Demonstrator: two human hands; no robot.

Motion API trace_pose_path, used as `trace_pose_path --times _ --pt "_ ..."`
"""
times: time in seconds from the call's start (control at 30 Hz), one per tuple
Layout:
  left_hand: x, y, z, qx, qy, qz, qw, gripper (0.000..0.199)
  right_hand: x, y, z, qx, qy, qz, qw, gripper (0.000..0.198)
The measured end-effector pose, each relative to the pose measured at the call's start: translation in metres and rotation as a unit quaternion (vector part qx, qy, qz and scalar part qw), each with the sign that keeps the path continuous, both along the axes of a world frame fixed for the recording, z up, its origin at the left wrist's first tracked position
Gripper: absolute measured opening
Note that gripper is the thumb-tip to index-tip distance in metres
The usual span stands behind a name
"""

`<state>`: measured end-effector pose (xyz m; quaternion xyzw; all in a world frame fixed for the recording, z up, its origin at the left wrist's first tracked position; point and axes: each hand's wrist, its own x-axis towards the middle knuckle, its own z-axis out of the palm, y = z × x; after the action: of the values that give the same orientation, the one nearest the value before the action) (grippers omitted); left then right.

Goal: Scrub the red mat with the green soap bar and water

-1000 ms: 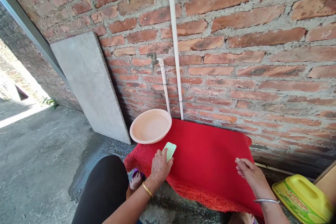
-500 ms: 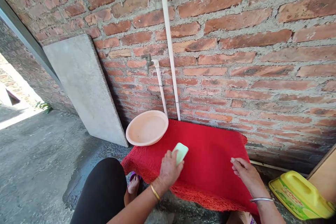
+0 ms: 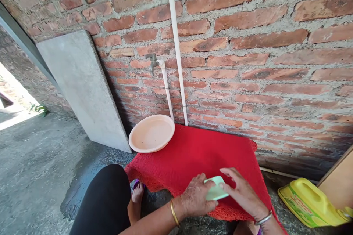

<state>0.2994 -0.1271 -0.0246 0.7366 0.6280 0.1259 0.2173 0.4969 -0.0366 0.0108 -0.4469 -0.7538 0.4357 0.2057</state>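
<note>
Light green, thin and flat: the piece [image 3: 217, 189] is in the left hand [image 3: 194, 196], its digits closed on the near-left edge. Right hand [image 3: 242, 192] is opposite, fingers spread and bent, thumb apart from them and over the right edge; can't tell if the thumb touches. Piece sits between the two sets of fingers, above the near side of the red cloth [image 3: 204, 150] (whether it rests there or is lifted is unclear).

Step in hand, my judgement: a one-hand hold with the second hand at the piece, right grip not yet made. A two-hand hold would call for right thumb and fingertips to close on the free edge, left grip steady meanwhile, since something this smooth-looking could slip.

Around: basin [image 3: 154, 136] beyond the left fingers and to their left, tap [image 3: 152, 60] farther past it; yellow jug [image 3: 314, 202] right of the right fingers, well apart.
</note>
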Motion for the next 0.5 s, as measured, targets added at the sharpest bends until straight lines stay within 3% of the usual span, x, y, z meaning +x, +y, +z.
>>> trace_pose_path --times 0.2,0.4,0.5 --pt "-0.011 -0.009 0.03 0.025 -0.08 -0.134 0.987 0.046 -0.025 -0.023 0.001 -0.093 -0.024 0.174 0.98 0.093" --pt "-0.018 -0.005 0.037 -0.052 -0.083 -0.126 0.987 0.044 -0.032 -0.029 -0.003 -0.103 -0.025 0.228 0.968 0.1" --pt "-0.026 -0.017 0.035 -0.029 -0.058 -0.104 0.992 0.051 -0.036 -0.032 -0.004 -0.104 -0.022 0.215 0.971 0.097"
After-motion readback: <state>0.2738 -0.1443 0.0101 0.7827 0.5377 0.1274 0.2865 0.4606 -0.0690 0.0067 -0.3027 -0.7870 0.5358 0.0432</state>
